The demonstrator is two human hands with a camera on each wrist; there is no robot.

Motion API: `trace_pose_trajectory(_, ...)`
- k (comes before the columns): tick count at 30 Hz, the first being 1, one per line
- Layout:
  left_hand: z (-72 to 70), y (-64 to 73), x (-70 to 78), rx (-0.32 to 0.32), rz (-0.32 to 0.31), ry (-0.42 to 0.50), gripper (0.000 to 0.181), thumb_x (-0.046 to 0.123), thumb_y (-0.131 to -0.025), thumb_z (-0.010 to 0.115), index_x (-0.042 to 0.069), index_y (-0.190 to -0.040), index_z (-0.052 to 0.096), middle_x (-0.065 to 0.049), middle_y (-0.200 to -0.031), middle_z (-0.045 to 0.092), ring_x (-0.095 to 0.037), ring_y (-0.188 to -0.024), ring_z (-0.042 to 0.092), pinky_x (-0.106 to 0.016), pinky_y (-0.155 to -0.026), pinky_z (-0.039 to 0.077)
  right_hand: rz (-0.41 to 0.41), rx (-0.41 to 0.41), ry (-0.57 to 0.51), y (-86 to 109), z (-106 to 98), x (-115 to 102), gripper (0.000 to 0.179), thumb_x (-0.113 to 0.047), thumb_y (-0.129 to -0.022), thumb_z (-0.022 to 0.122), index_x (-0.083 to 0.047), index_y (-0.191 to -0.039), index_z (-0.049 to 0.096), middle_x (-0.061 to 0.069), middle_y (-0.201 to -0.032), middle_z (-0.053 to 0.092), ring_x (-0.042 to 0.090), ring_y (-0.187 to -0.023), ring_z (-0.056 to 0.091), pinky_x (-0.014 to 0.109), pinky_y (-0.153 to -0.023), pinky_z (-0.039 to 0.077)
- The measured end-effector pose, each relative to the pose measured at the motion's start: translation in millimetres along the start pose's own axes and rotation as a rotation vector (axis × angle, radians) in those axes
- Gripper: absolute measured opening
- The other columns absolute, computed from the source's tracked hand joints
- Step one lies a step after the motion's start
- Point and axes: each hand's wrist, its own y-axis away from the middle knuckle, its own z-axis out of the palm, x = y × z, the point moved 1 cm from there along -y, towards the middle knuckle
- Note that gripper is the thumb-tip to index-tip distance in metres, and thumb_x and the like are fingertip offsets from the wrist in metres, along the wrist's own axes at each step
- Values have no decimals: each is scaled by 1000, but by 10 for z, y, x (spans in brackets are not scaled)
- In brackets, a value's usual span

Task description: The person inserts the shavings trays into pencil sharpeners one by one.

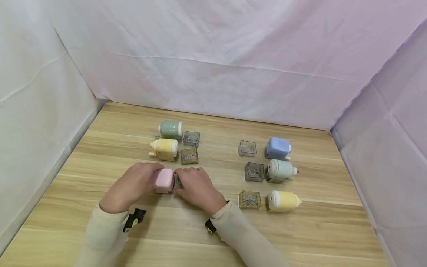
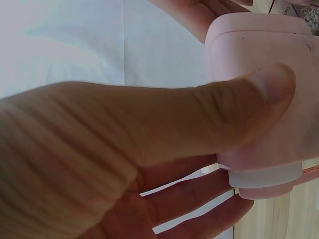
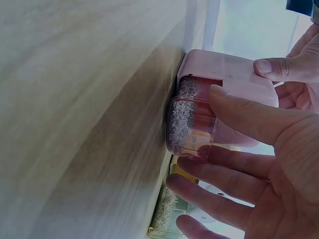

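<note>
My left hand (image 1: 131,187) grips a pink pencil sharpener (image 1: 164,180), its thumb pressed along one side. A white and pink end of the sharpener shows beside the fingers in the left wrist view. My right hand (image 1: 198,187) pinches the clear shavings drawer (image 3: 180,127) between thumb and forefinger. This drawer stands partly out of the sharpener body and holds grey shavings. Its other fingers are spread loosely below. Both hands work low over the wooden table, on its left half.
Behind the hands are a green sharpener (image 1: 171,129) and a yellow one (image 1: 166,149), each beside a drawer of shavings (image 1: 189,156). To the right stand blue (image 1: 278,148), pale green (image 1: 281,170) and yellow (image 1: 284,201) sharpeners, with drawers (image 1: 250,200) on their left. White cloth walls (image 1: 213,89) surround the table (image 1: 186,237).
</note>
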Motion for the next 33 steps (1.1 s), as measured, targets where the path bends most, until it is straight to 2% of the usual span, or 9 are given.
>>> trace_pose_trajectory(5,6,-4,-13,-6,2,4,35,-2,-83,87,-4,-116,75,-13,-104,78,-25,-87,69,-47,-76,60,-6,-18,-18,8,-2,11,45,-40,-92,87,-13,-125,72,-2,-112,80,17,-98,76,36,-84,61)
trace_pose_trajectory(10,13,-3,-23,1,16,8,36,-1,-82,89,-4,-115,75,-13,-105,78,-25,-88,69,-48,-77,61,-19,-84,-109,57,-67,60,61,-40,-96,84,-13,-145,61,2,-128,77,18,-107,76,35,-90,63)
trace_pose_trajectory(14,12,-5,-31,4,20,8,37,-2,-81,89,-4,-115,75,-14,-106,79,-26,-89,69,-48,-77,61,-8,-87,-108,99,-158,105,67,-42,-97,81,-12,-152,57,5,-140,73,22,-119,74,37,-99,62)
trace_pose_trajectory(19,10,-5,-33,6,21,11,39,-4,-79,89,-5,-116,75,-15,-107,79,-27,-89,70,-50,-78,62,-7,-70,-27,143,-270,167,51,-39,-100,79,-10,-140,69,6,-143,70,25,-129,68,42,-110,57)
trace_pose_trajectory(24,7,-11,-32,4,16,6,39,-3,-80,88,-5,-117,75,-15,-106,78,-26,-89,70,-49,-78,61,-60,-111,26,194,-251,200,31,-35,-102,76,-14,-124,79,2,-136,74,24,-124,70,41,-107,58)
trace_pose_trajectory(28,5,-13,-36,-1,7,9,39,-3,-81,88,-5,-117,75,-15,-106,78,-26,-88,69,-49,-78,61,-95,-151,12,227,-165,192,29,-34,-102,75,-15,-124,79,4,-141,72,25,-131,67,41,-110,56)
trace_pose_trajectory(33,1,-13,-35,-5,8,5,40,-2,-80,88,-5,-118,74,-16,-107,79,-27,-89,70,-49,-78,61,-116,-150,-11,253,-84,152,32,-34,-102,75,-14,-127,76,4,-145,70,22,-134,65,37,-114,54)
